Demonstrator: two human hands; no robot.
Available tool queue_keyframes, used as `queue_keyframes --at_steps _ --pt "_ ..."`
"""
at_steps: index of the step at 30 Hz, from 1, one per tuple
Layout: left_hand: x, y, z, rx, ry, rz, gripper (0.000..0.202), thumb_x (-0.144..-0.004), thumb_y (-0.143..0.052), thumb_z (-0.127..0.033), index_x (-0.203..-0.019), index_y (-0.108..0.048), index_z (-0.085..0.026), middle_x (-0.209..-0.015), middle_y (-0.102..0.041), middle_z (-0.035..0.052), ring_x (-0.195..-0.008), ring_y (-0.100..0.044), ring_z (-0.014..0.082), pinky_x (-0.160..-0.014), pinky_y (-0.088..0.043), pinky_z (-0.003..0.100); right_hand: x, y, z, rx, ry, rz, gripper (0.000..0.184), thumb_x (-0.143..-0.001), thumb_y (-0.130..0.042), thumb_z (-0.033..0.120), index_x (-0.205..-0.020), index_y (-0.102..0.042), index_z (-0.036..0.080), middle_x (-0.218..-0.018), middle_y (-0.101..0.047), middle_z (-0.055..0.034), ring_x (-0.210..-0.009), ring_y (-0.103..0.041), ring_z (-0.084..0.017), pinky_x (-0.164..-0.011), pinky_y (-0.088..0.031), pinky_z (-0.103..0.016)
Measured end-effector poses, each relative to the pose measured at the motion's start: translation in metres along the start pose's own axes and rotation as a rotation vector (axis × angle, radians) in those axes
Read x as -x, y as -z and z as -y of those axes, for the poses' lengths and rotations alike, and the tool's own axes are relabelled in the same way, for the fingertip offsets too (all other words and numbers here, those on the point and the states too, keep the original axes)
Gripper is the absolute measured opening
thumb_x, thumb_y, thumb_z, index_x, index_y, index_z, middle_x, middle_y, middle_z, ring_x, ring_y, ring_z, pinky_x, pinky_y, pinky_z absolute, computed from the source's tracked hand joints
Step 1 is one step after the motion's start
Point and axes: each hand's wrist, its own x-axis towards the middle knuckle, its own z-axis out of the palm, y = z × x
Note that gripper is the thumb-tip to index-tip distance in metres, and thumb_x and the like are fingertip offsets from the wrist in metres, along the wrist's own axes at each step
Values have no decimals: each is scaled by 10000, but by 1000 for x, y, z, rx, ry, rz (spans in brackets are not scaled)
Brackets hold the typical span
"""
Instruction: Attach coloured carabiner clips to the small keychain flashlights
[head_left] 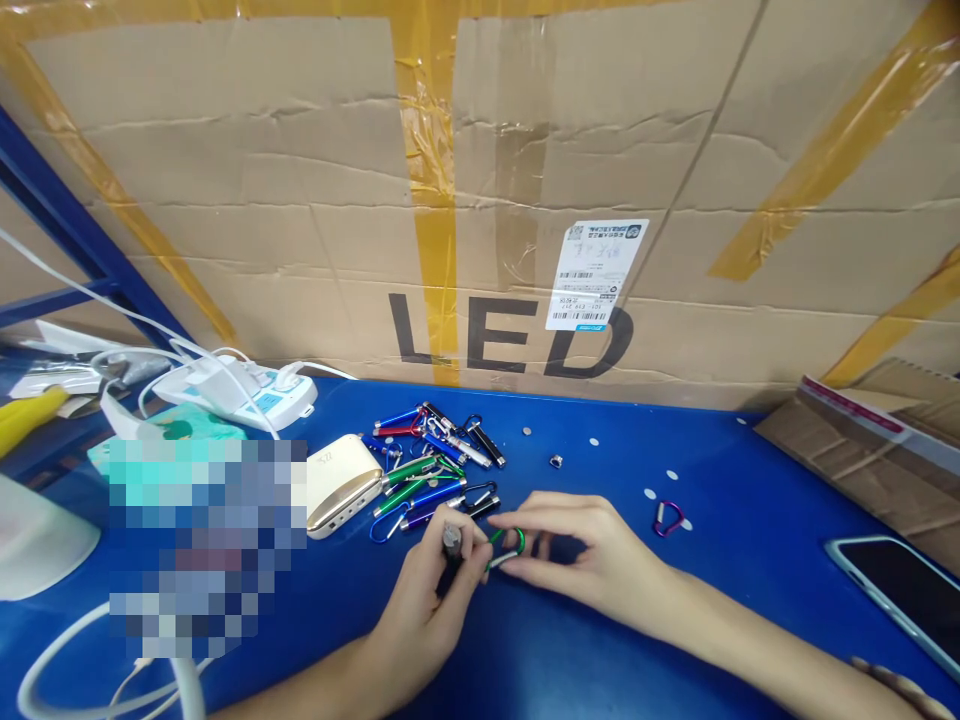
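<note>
My left hand [442,590] is closed around a dark tool-like piece with a grey metal end [451,538], mostly hidden by the fingers. Its thumb and fingertips also pinch one end of a small green carabiner [519,541]. From the right, my right hand [577,545] has its thumb and fingers about the carabiner's rounded end. Just behind lies a pile of small keychain flashlights [424,488] in blue, green, red, black and silver, several with carabiners. Apart to the right sits a pink-red carabiner [667,519].
A large cardboard box [300,230] stands along the back of the blue table [585,650]. At left are a cream power bank [341,480], a white power strip [262,398] and cables. A phone [900,590] lies at right. A small metal part [556,461] and several pale discs are scattered behind my hands.
</note>
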Motion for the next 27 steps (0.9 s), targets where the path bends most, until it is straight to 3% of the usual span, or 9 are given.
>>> queue_keyframes --at_steps 5,9,12,19,24,27 --pt "2 -1 8 -110 5 -51 171 -883 -373 -270 -744 -348 -175 -672 -398 -15 -597 -407 79 -575 -353 184 5 1 1 367 210 26 281 -868 -501 253 -1114 -568 135 -789 -566 -40 -667 -530 -82 -600 -437 -180" --pt "5 -1 12 -247 -63 -10 133 -878 -379 -226 -755 -395 -176 -673 -443 -5 -617 -416 89 -591 -354 187 8 -5 4 671 286 29 249 -906 -413 260 -958 -602 107 -665 -532 -30 -577 -502 -102 -532 -394 -215" --pt "5 -1 11 -332 -107 45 129 -872 -392 -205 -749 -419 -177 -656 -469 1 -619 -408 97 -585 -337 190 9 -10 4 749 323 26 253 -906 -403 254 -857 -598 100 -674 -548 -38 -588 -517 -117 -557 -403 -230" --pt "5 0 9 -314 -88 35 155 -878 -359 -231 -740 -405 -177 -654 -466 5 -627 -411 107 -581 -341 198 10 -14 2 617 256 24 273 -897 -400 233 -750 -587 100 -623 -497 -23 -536 -452 -96 -483 -329 -221" --pt "2 -1 5 -137 -25 -44 177 -884 -349 -273 -735 -346 -177 -690 -437 0 -606 -415 87 -578 -362 189 5 -11 6 258 83 -25 166 -841 -519 239 -838 -643 128 -637 -518 -10 -571 -475 -66 -529 -378 -167" --pt "-1 -2 2 -45 8 7 205 -882 -360 -312 -731 -321 -178 -678 -431 -8 -591 -413 81 -562 -357 185 2 -9 10 94 1 -101 167 -824 -555 254 -902 -657 147 -660 -536 -9 -580 -489 -57 -541 -413 -149"
